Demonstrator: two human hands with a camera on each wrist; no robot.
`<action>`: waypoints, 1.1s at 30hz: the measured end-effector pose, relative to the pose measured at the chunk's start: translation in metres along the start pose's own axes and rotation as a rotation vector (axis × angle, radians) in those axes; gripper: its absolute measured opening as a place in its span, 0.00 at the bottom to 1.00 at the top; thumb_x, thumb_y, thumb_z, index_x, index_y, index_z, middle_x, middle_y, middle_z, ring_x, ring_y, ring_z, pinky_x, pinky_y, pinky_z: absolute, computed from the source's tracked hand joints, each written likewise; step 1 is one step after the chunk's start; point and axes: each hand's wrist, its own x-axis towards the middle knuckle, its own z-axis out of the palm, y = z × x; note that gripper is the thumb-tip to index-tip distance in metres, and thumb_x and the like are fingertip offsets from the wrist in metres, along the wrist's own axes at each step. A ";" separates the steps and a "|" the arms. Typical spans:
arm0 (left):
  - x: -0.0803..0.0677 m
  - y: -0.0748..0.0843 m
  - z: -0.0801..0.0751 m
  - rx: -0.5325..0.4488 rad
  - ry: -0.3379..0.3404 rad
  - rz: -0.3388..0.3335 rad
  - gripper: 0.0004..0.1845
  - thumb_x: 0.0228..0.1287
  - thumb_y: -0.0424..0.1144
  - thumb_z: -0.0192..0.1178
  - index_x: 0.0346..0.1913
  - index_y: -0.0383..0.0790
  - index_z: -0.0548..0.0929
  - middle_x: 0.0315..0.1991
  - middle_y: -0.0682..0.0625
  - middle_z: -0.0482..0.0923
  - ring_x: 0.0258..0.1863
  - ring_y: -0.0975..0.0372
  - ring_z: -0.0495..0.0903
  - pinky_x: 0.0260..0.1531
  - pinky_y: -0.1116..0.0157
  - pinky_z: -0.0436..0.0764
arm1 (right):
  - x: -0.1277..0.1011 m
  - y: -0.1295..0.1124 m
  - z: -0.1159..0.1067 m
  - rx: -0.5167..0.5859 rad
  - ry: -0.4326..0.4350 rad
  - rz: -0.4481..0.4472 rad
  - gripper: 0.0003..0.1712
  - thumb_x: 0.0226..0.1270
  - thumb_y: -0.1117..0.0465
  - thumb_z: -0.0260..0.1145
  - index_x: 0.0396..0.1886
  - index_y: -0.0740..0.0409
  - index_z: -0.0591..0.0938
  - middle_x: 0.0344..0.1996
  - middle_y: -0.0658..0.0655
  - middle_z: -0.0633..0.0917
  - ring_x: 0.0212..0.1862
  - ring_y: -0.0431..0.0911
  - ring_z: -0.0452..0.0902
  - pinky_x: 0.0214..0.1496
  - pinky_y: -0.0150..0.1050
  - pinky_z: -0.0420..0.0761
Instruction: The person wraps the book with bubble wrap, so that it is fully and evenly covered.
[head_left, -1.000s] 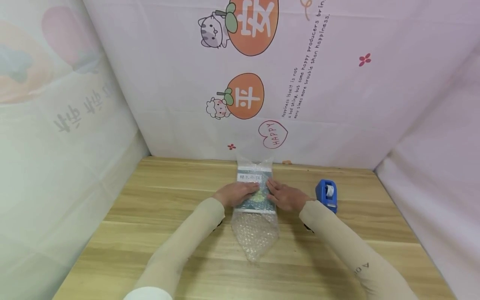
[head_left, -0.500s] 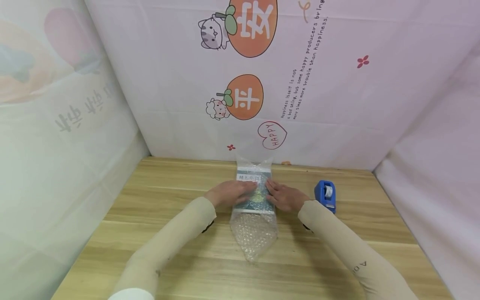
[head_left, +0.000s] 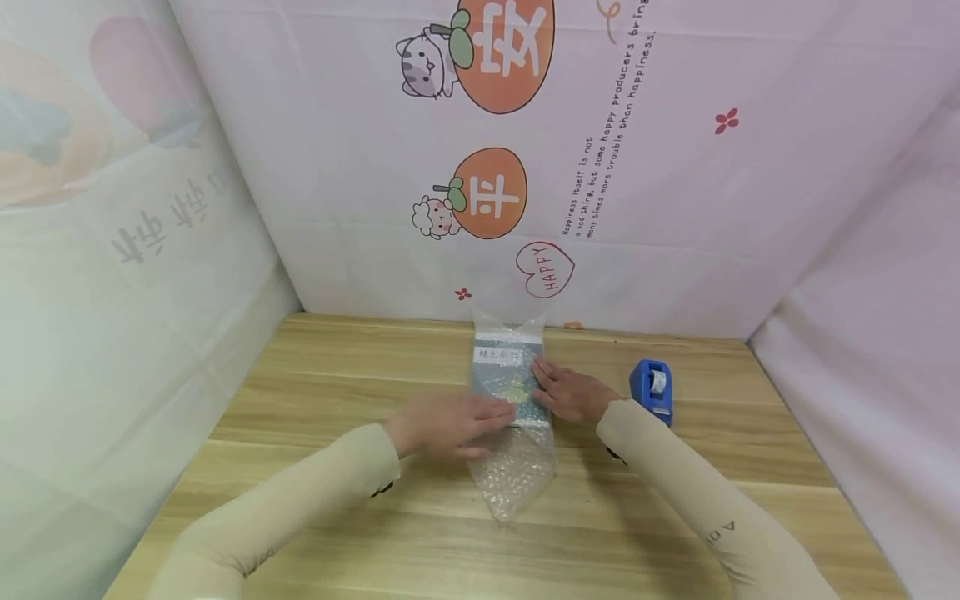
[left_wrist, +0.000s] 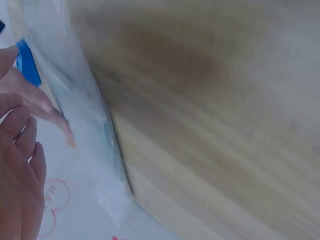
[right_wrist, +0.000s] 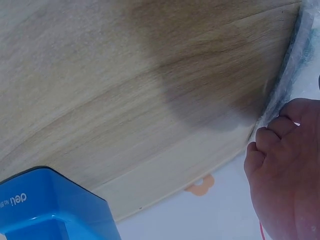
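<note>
Clear bubble wrap encloses a flat, greenish booklet-like item that lies lengthwise in the middle of the wooden desk, its far end close to the back wall and its near end tapering to a loose, empty point of wrap. The right hand rests flat on the right edge of the wrapped item, fingers straight and spread, its grip released and merely pressing down. The left hand lies low over the left edge at the item's near end, fingers extended and blurred, gripping nothing; whether it touches the wrap cannot be told. A blue tape dispenser stands on the desk just right of the right wrist. Behind the desk hangs a pale printed cloth with orange fruit cartoons.
</note>
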 end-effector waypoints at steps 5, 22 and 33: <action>-0.005 0.020 0.003 -0.026 0.038 0.093 0.36 0.81 0.52 0.54 0.81 0.34 0.64 0.82 0.42 0.64 0.81 0.53 0.65 0.81 0.56 0.66 | 0.001 0.000 0.002 0.004 0.005 0.003 0.41 0.89 0.42 0.37 0.87 0.64 0.48 0.87 0.64 0.47 0.87 0.60 0.45 0.87 0.59 0.56; -0.009 0.064 0.024 -0.066 0.018 0.140 0.39 0.76 0.54 0.59 0.82 0.40 0.63 0.83 0.49 0.63 0.81 0.59 0.66 0.82 0.64 0.63 | 0.000 0.000 0.002 0.013 0.020 -0.004 0.41 0.89 0.43 0.38 0.86 0.65 0.48 0.87 0.65 0.47 0.87 0.60 0.45 0.87 0.59 0.55; -0.004 0.070 0.027 -0.114 0.104 0.127 0.24 0.84 0.44 0.52 0.77 0.46 0.74 0.78 0.52 0.72 0.75 0.63 0.74 0.75 0.68 0.73 | 0.000 0.000 0.001 0.020 0.011 0.001 0.41 0.89 0.42 0.38 0.87 0.64 0.47 0.87 0.65 0.47 0.87 0.61 0.45 0.87 0.59 0.55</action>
